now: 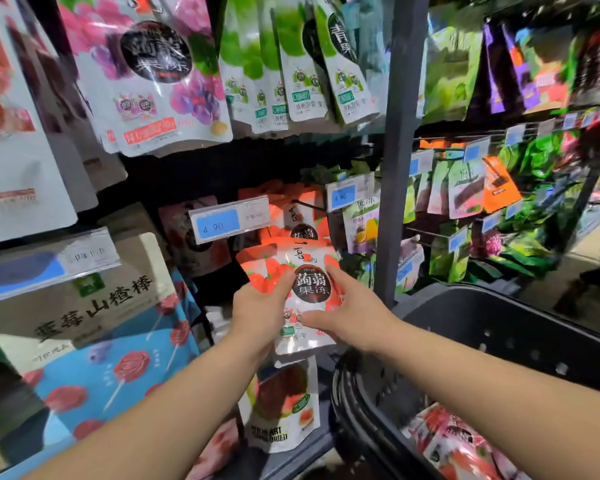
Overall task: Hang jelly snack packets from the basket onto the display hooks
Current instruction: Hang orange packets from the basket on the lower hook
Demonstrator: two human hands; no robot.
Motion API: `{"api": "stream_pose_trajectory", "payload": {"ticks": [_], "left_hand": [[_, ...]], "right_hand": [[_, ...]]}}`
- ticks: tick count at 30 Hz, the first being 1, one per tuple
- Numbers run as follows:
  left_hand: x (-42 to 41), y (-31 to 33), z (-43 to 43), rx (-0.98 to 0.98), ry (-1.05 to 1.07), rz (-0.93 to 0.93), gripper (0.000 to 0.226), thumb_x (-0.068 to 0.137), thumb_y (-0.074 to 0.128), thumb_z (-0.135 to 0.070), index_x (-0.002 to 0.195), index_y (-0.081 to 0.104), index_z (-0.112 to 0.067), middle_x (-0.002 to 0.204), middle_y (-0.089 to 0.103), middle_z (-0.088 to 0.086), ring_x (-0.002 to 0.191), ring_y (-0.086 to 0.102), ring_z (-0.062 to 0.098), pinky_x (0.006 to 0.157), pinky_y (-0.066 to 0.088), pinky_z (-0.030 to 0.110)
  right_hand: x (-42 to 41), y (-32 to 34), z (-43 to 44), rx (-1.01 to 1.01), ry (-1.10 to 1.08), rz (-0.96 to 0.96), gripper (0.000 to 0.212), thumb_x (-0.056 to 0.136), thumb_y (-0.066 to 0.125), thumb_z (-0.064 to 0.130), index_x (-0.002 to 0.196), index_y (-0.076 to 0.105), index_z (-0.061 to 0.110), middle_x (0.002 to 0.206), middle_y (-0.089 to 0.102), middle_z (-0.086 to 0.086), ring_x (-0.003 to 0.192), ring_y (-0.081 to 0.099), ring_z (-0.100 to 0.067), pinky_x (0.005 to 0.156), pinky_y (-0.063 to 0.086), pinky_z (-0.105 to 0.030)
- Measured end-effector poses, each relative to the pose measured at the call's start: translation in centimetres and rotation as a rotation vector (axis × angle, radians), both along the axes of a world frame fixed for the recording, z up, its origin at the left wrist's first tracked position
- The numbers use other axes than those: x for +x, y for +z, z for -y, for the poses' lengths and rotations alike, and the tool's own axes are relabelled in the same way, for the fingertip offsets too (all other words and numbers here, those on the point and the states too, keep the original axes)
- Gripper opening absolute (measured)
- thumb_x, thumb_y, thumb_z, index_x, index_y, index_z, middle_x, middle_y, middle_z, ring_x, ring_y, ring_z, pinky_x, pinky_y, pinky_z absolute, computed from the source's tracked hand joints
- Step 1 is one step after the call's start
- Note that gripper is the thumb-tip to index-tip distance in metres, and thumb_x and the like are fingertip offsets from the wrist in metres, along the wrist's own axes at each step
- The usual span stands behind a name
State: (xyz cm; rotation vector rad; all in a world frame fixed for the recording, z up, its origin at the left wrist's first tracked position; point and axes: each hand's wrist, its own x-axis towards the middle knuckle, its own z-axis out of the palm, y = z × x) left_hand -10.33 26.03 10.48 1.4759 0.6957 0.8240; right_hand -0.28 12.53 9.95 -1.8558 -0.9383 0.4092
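Packet [300, 292] between hands, basket [499, 327] at right

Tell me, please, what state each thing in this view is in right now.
red jelly packet: upright, held in both hands below the price tag.
left hand: grips the packet's left edge, thumb on its front.
right hand: thumb and forefinger lie straight on the packet's right side.
basket: holds more packets at its bottom.
hung red packets: hanging behind the held one.
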Motion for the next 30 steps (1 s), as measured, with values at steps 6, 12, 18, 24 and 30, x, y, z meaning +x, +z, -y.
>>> {"api": "stream_pose_trajectory", "payload": {"ticks": [6,12,18,24,30], "left_hand": [[-1.0,-0.7,-1.5,0.035,0.006,-0.141,0.067,0.082,0.068,-0.068,0.056,0.044,-0.011,0.052,0.045,0.0,0.048,0.041,0.018,0.057,0.036,0.032],[-1.9,-1.1,-2.7,-0.006,0.024,-0.072,0.055,0.09,0.069,-0.056,0.097,0.074,-0.001,0.08,0.075,-0.001,0.073,0.07,0.021,0.069,0.053,0.033],[-2.5,-0.5,-2.4,-0.037,-0.01,-0.084,0.031,0.097,0.065,-0.043,0.09,0.075,-0.015,0.077,0.079,-0.003,0.075,0.076,0.019,0.066,0.057,0.033],[-2.7,-0.5,-2.5,-0.021,-0.007,-0.129,0.041,0.096,0.065,-0.047,0.092,0.076,-0.008,0.081,0.079,0.005,0.083,0.076,0.031,0.08,0.06,0.052],[-2.9,-0.8,-3.0,0.016,-0.016,-0.129,0.051,0.095,0.064,-0.051,0.079,0.07,-0.003,0.071,0.075,0.007,0.068,0.071,0.023,0.066,0.053,0.036]], "right_hand": [[1.5,-0.5,2.7,0.085,-0.111,0.099,0.112,0.073,0.089,0.022,0.161,0.02,0.039,0.114,0.072,0.007,0.085,0.068,-0.002,0.068,0.051,-0.016],[1.8,0.2,4.5,0.146,-0.206,0.194,0.101,0.081,0.082,0.016,0.162,0.023,0.031,0.121,0.054,-0.013,0.107,0.058,-0.014,0.091,0.05,-0.012],[3.1,0.5,3.1,0.148,-0.239,0.195,0.101,0.077,0.083,0.031,0.16,0.025,0.038,0.122,0.052,-0.003,0.115,0.057,-0.016,0.107,0.047,-0.036],[4.1,0.5,2.1,0.063,-0.288,0.163,0.096,0.084,0.081,0.025,0.16,0.024,0.038,0.129,0.042,-0.001,0.104,0.045,-0.007,0.083,0.037,-0.001],[4.2,-0.3,0.3,0.064,-0.241,0.152,0.094,0.074,0.08,0.024,0.154,0.034,0.043,0.13,0.048,-0.002,0.107,0.062,-0.017,0.086,0.058,-0.026]]}}
